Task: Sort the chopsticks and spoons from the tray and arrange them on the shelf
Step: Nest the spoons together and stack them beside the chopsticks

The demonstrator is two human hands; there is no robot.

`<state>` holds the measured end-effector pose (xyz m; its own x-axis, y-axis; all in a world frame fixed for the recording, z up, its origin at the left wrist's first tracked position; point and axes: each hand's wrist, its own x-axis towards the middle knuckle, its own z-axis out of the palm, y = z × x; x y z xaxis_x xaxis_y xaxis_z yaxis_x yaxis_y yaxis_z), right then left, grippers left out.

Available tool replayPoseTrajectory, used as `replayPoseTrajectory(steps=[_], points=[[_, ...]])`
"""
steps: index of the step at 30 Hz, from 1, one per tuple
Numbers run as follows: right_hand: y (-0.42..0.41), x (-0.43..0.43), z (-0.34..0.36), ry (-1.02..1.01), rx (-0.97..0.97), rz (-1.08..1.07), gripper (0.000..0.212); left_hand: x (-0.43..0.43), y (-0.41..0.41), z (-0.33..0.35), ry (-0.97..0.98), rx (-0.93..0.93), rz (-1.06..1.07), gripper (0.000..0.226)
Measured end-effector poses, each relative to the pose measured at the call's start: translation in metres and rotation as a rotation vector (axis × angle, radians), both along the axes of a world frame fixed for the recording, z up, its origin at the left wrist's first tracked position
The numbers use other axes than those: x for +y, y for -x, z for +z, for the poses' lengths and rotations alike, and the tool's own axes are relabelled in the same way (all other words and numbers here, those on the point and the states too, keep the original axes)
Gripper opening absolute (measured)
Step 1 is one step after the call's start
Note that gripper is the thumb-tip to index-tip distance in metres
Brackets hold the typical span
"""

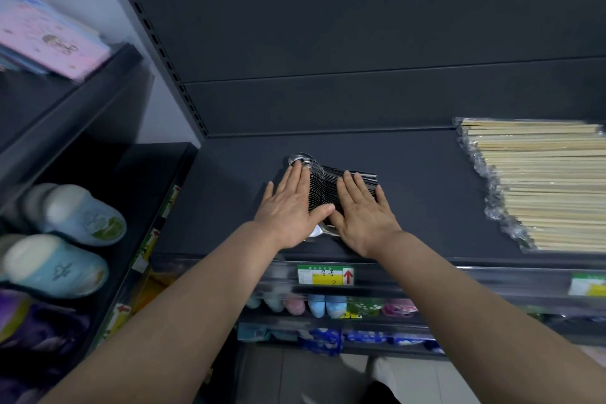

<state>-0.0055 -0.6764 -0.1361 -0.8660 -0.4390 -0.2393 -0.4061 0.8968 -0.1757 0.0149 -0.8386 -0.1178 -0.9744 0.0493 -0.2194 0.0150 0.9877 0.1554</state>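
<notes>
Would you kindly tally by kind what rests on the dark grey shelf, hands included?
Rows of nested shiny metal spoons: 1
Piles of plastic-wrapped pale wooden chopsticks: 1
Hands, left hand and right hand: 2
Total: 4

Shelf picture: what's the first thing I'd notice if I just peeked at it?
The left hand and right hand rest flat on a row of shiny spoons in the middle of the dark shelf. On the shelf's right end lies a big pile of wrapped chopsticks.
</notes>
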Motion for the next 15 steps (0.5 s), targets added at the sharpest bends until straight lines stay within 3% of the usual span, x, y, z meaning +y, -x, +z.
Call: replayPoseTrajectory(steps=[15], points=[[-0.009, 0.003, -0.005, -0.024, 0.009, 0.018, 0.068, 0.003, -0.015, 0.000, -0.001, -0.020, 0.015, 0.095]])
